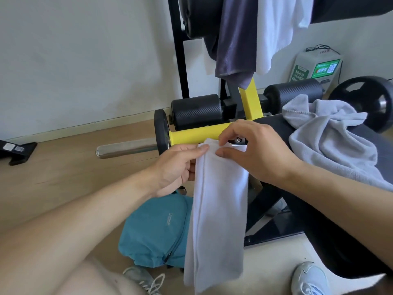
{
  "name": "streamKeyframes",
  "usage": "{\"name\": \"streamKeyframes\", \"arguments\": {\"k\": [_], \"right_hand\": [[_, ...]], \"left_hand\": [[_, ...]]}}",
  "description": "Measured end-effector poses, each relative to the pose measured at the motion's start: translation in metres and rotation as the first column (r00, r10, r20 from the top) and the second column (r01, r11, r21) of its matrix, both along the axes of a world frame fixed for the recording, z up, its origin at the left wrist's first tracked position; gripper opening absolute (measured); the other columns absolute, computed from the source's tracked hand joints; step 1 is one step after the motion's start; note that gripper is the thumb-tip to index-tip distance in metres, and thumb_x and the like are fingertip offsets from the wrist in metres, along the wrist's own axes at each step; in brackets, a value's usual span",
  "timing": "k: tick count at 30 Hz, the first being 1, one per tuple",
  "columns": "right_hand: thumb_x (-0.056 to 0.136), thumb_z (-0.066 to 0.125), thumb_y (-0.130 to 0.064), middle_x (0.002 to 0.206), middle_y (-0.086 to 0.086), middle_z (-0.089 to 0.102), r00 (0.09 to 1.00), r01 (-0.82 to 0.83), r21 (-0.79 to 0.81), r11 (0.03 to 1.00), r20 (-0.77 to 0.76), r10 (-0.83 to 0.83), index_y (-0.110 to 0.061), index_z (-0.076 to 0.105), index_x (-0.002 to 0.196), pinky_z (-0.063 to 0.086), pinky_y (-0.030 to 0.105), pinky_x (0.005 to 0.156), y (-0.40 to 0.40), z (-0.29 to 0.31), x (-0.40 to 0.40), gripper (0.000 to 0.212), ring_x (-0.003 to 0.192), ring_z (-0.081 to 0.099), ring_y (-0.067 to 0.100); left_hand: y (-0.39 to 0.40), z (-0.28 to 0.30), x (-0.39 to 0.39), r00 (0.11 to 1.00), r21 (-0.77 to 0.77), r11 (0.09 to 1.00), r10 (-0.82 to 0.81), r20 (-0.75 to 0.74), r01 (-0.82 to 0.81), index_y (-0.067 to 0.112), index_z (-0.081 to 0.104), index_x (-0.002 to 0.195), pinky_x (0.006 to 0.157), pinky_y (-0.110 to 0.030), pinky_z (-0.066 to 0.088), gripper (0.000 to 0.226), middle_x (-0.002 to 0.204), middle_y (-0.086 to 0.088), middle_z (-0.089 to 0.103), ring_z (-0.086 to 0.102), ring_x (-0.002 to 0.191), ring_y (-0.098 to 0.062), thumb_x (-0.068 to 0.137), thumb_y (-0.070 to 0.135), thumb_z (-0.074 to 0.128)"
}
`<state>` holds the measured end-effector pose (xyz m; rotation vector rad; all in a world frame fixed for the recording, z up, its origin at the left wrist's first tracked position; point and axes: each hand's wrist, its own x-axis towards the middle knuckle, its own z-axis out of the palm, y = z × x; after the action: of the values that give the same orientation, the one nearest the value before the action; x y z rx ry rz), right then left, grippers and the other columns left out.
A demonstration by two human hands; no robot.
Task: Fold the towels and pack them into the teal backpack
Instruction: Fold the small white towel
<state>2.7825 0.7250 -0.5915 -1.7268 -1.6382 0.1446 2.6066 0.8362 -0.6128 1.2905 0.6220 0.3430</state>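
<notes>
Readable writing first: the white-and-green box [314,67] up at 2 o'clock against the wall has "30" plus some characters on its green label and a QR code, but the rest is too small to make out. The teal backpack [155,233] has a tiny logo line on its front panel, can't read it. It's lying on the floor at about 7 o'clock, just under the hanging towel, and I can't tell what's inside from here.

Both hands are up in the middle of the shot holding a white towel [217,209] by its top edge. It's folded into a long narrow strip and hangs straight down toward 6 o'clock. Left hand [178,167] pinches the top left corner between thumb and fingers, right hand [255,150] pinches the top edge just beside it.

A light grey towel [331,137] sits crumpled on the black bench pad [378,150] at 3 o'clock. Up at 12 o'clock a dark purple-grey towel [234,39] and another white towel [274,28] are draped over the black padded roller [200,15]. Yellow frame bar [197,135] right behind the hands.
</notes>
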Motion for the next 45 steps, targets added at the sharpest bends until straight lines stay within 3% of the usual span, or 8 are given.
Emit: {"name": "streamKeyframes", "arguments": {"k": [7, 14, 17, 24, 31, 37, 41, 45], "right_hand": [[0.086, 0.078, -0.033, 0.102, -0.018, 0.067, 0.999, -0.038, -0.049, 0.998, 0.019, 0.039, -0.032, 0.071, 0.103, 0.049, 0.035, 0.091, -0.002, 0.003, 0.001, 0.019, 0.101, 0.057, 0.005], [0.086, 0.077, -0.038, 0.101, -0.022, 0.064, 0.997, -0.04, -0.046, 0.998, 0.069, 0.044, -0.035, 0.073, 0.1, 0.05, 0.037, 0.094, -0.002, 0.0, -0.002, 0.015, 0.105, 0.053, 0.003], [0.086, 0.075, -0.043, 0.103, -0.021, 0.065, 0.996, -0.039, -0.079, 0.996, 0.082, 0.046, -0.037, 0.071, 0.096, 0.049, 0.037, 0.095, -0.002, 0.0, 0.0, 0.012, 0.106, 0.052, 0.003], [0.088, 0.074, -0.04, 0.103, -0.019, 0.068, 0.984, -0.108, -0.069, 0.992, 0.138, 0.116, -0.036, 0.073, 0.093, 0.05, 0.038, 0.092, -0.002, 0.001, -0.001, 0.006, 0.108, 0.055, 0.009], [0.089, 0.073, -0.036, 0.097, -0.021, 0.068, 0.975, -0.146, 0.001, 0.989, 0.166, 0.144, -0.033, 0.072, 0.091, 0.033, 0.014, 0.095, -0.003, 0.004, -0.005, 0.004, 0.103, 0.051, 0.002], [0.09, 0.072, -0.039, 0.085, -0.019, 0.067, 0.982, -0.12, -0.011, 0.993, 0.143, 0.121, -0.035, 0.074, 0.091, 0.03, 0.014, 0.087, 0.0, 0.0, -0.013, 0.004, 0.09, 0.052, 0.004], [0.087, 0.077, -0.036, 0.084, -0.021, 0.068, 0.997, -0.076, 0.003, 0.997, 0.025, 0.076, -0.032, 0.074, 0.087, 0.04, 0.019, 0.086, -0.001, 0.003, -0.011, 0.004, 0.091, 0.057, 0.005], [0.086, 0.077, -0.036, 0.083, -0.015, 0.069, 0.999, -0.032, -0.014, 0.999, -0.043, 0.031, -0.032, 0.072, 0.094, 0.047, 0.023, 0.083, -0.001, 0.003, -0.009, 0.01, 0.091, 0.059, 0.004]], "left_hand": [[0.001, 0.002, -0.002, 1.0, -0.118, 0.993, 0.012, -0.004, -0.013, 0.002, 0.073, 0.105, 0.064, -0.029, 0.06, 0.027, 0.091, -0.013, 0.078, 0.074, 0.074, -0.021, 0.098, 0.02, 0.055], [0.0, 0.001, -0.003, 0.999, -0.019, 1.0, -0.011, -0.052, 0.01, 0.004, 0.074, 0.108, 0.074, -0.034, 0.058, 0.036, 0.101, -0.015, 0.076, 0.07, 0.084, -0.025, 0.086, 0.03, 0.064], [-0.002, 0.003, -0.005, 0.996, 0.039, 0.998, -0.055, -0.075, 0.058, 0.01, 0.077, 0.101, 0.068, -0.028, 0.059, 0.03, 0.094, -0.008, 0.078, 0.073, 0.078, -0.018, 0.079, 0.027, 0.068], [-0.004, 0.0, -0.001, 0.996, 0.029, 1.0, -0.01, -0.092, 0.012, 0.012, 0.079, 0.105, 0.073, -0.031, 0.058, 0.024, 0.098, -0.01, 0.078, 0.072, 0.081, -0.019, 0.088, 0.025, 0.069], [0.005, -0.005, 0.002, 0.974, 0.131, 0.974, 0.199, -0.111, -0.184, 0.011, 0.077, 0.102, 0.073, -0.03, 0.058, 0.017, 0.094, -0.009, 0.078, 0.071, 0.083, -0.022, 0.099, 0.021, 0.064], [-0.005, -0.004, 0.004, 0.991, 0.287, 0.956, 0.093, -0.096, -0.062, 0.011, 0.078, 0.103, 0.079, -0.035, 0.055, 0.022, 0.091, -0.007, 0.076, 0.068, 0.081, -0.017, 0.099, 0.027, 0.064], [-0.011, 0.001, 0.005, 0.997, 0.192, 0.981, 0.038, -0.067, -0.025, 0.002, 0.074, 0.107, 0.074, -0.029, 0.053, 0.03, 0.087, -0.006, 0.073, 0.066, 0.075, -0.015, 0.103, 0.025, 0.055], [-0.014, 0.005, 0.004, 0.998, 0.01, 0.999, 0.05, -0.026, -0.05, -0.002, 0.068, 0.121, 0.086, -0.04, 0.054, 0.042, 0.105, -0.023, 0.072, 0.068, 0.091, -0.03, 0.106, 0.028, 0.044]]}}
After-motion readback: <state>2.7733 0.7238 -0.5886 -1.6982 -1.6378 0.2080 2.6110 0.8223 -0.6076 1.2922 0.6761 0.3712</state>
